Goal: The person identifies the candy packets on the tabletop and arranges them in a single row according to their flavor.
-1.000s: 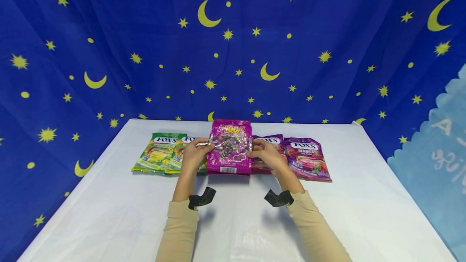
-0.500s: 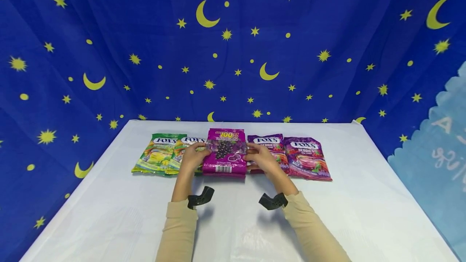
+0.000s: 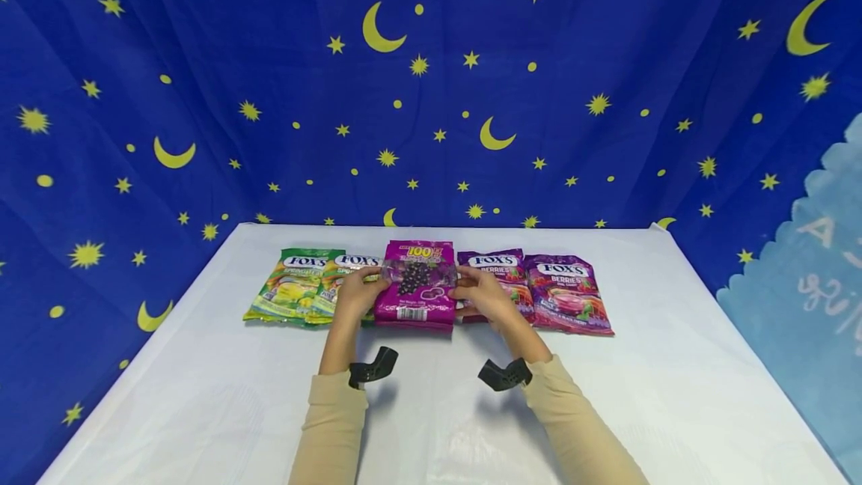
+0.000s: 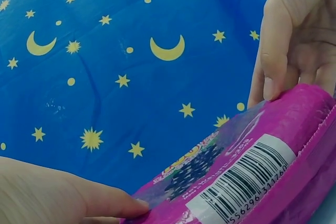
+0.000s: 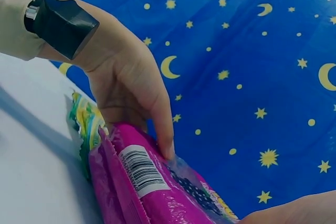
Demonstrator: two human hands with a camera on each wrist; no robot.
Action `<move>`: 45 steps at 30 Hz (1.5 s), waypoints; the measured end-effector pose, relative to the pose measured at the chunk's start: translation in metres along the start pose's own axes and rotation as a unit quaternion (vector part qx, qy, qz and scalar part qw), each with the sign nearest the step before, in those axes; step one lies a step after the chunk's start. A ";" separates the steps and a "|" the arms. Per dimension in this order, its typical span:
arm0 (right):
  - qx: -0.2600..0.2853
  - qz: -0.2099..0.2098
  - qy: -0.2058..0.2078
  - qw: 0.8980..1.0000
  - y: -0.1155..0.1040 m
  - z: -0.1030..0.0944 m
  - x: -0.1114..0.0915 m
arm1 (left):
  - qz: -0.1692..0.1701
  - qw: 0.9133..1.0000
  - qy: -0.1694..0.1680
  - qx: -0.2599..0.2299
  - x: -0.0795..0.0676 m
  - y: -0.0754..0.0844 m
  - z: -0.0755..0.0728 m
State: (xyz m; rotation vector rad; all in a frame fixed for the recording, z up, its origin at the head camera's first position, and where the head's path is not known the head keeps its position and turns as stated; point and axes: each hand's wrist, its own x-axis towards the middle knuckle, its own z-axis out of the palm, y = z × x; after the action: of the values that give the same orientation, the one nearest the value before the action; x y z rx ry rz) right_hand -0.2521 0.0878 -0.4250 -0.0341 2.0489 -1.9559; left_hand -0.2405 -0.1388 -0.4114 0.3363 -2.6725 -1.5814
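A magenta candy bag [image 3: 416,304] with a blackcurrant picture and a barcode is in the middle of the row of bags, low at the table. My left hand [image 3: 357,295] grips its left side, the thumb [image 4: 113,200] on the front face. On the right side my right hand [image 3: 486,295] holds the bag, its thumb on the front and its other fingers partly hidden at the edge. The right wrist view shows a fold of magenta wrapper [image 5: 105,182] along the bag's lower edge; whether it belongs to a second bag I cannot tell.
Two green-yellow Fox's candy bags [image 3: 289,287] overlap at the left, one partly behind my left hand. Two purple Fox's berries bags [image 3: 569,294] lie at the right, one partly behind my right hand. A white-covered table [image 3: 431,410] meets a blue star-and-moon curtain [image 3: 431,96].
The magenta bag has come down and slightly left between both hands, tipping back from its more upright pose. In the last half second, hands and bag have hardly moved.
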 end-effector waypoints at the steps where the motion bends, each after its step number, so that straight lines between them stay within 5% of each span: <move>1: -0.002 -0.001 -0.002 1.000 0.000 0.000 0.000 | 0.002 1.000 0.002 0.007 0.000 0.000 0.000; 21: -0.007 -0.026 -0.033 0.999 -0.013 -0.025 -0.006 | 0.007 1.000 0.012 0.012 -0.001 0.000 0.000; 26: -0.034 -0.041 -0.026 0.998 -0.015 -0.040 -0.008 | 0.060 0.997 0.057 -0.002 -0.006 0.010 0.004; 30: -0.055 -0.048 -0.020 0.997 -0.013 -0.057 -0.011 | 0.131 0.985 0.088 -0.065 -0.017 0.030 0.023; 33: -0.075 -0.045 -0.006 0.996 -0.011 -0.071 -0.013 | 0.182 0.977 0.059 -0.091 -0.027 0.047 0.041; 38: -0.113 -0.030 0.038 0.992 -0.008 -0.089 -0.015 | 0.223 0.971 -0.068 -0.056 -0.037 0.070 0.071; 41: -0.142 -0.020 0.054 0.988 -0.006 -0.096 -0.016 | 0.208 0.970 -0.121 -0.027 -0.037 0.077 0.088; 45: -0.167 -0.019 0.058 0.984 -0.002 -0.102 -0.016 | 0.145 0.979 -0.139 -0.027 -0.034 0.080 0.112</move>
State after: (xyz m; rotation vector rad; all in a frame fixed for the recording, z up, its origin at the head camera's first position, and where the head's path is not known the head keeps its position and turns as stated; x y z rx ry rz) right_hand -0.2616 0.1904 -0.4176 -0.0332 2.4493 -1.6471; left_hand -0.2351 0.0023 -0.3933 -0.2860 -2.7014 -1.7089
